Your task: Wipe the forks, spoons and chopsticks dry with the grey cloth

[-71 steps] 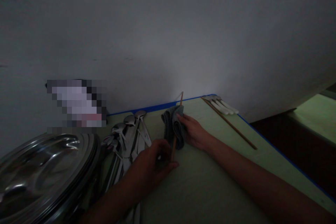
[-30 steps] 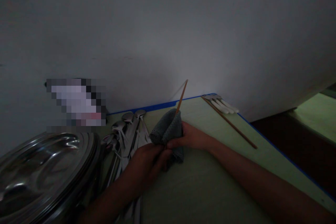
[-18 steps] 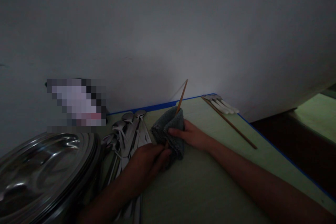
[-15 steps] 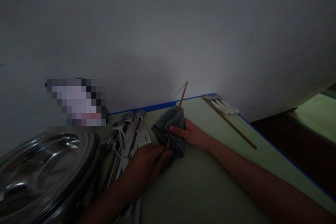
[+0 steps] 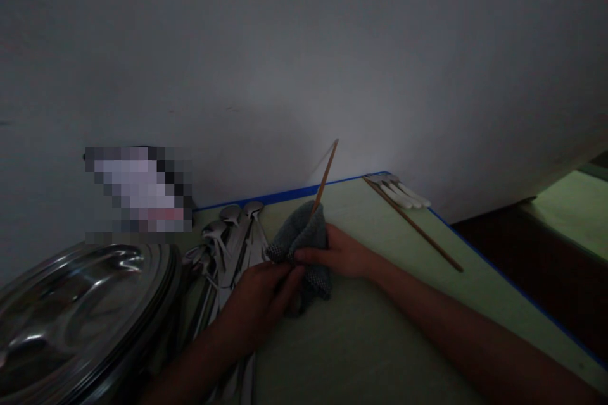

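Observation:
A grey cloth is folded around a wooden chopstick, whose upper end sticks out and tilts up toward the wall. My right hand is closed on the cloth from the right, thumb across its front. Just below and to the left, my left hand is closed at the chopstick's lower end, which the fingers and cloth hide. Several metal spoons and other cutlery lie in a heap beside my left hand. To the right, another chopstick rests on the table.
Stacked metal divided plates stand at the left. A blurred-out object leans on the wall behind them. White-handled forks lie at the far right corner of the green table, which has a blue edge against the wall.
My right hand and the cloth have slid down along the chopstick toward my left hand, so more of the chopstick's upper part shows. My left hand has shifted slightly left.

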### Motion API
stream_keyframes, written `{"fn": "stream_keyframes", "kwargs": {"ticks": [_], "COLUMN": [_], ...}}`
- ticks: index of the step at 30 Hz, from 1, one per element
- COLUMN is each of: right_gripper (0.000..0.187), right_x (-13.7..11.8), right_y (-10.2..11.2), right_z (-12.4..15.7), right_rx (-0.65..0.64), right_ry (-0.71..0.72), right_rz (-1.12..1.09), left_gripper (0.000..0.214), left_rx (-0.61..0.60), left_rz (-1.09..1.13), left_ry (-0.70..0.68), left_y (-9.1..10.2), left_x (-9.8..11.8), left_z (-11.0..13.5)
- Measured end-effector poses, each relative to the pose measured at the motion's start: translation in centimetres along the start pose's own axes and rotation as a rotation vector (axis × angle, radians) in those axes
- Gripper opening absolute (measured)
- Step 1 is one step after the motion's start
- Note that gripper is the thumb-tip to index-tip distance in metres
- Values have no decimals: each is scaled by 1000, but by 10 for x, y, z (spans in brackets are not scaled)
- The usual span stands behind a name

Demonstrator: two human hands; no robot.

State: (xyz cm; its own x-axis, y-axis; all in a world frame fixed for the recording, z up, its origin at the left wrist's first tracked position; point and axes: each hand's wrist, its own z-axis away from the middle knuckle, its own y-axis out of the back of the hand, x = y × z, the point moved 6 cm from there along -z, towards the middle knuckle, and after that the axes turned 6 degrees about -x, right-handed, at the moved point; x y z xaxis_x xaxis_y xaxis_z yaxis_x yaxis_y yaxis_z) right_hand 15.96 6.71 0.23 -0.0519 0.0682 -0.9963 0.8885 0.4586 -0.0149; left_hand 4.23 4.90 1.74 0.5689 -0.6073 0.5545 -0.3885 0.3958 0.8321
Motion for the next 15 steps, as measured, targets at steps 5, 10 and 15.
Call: {"fn": "stream_keyframes", "kwargs": {"ticks": [5,10,15], "right_gripper": [30,28,31], "right_x": [10,16,21], "right_y": [4,16,24], "right_z": [0,-3,-5], "right_rx": [127,308,470], "right_ry": [-75,-40,-37], "right_rz": [-247,-361,-468], "left_gripper": [38,39,36], "left_rx": [15,-31,-56], "left_rz": [-127,-225,-296], "left_ry": [-69,-144,-193], "left_y": [-2,-6,-8], "left_x": [5,9,17], "left_z": [2,4,8]}}
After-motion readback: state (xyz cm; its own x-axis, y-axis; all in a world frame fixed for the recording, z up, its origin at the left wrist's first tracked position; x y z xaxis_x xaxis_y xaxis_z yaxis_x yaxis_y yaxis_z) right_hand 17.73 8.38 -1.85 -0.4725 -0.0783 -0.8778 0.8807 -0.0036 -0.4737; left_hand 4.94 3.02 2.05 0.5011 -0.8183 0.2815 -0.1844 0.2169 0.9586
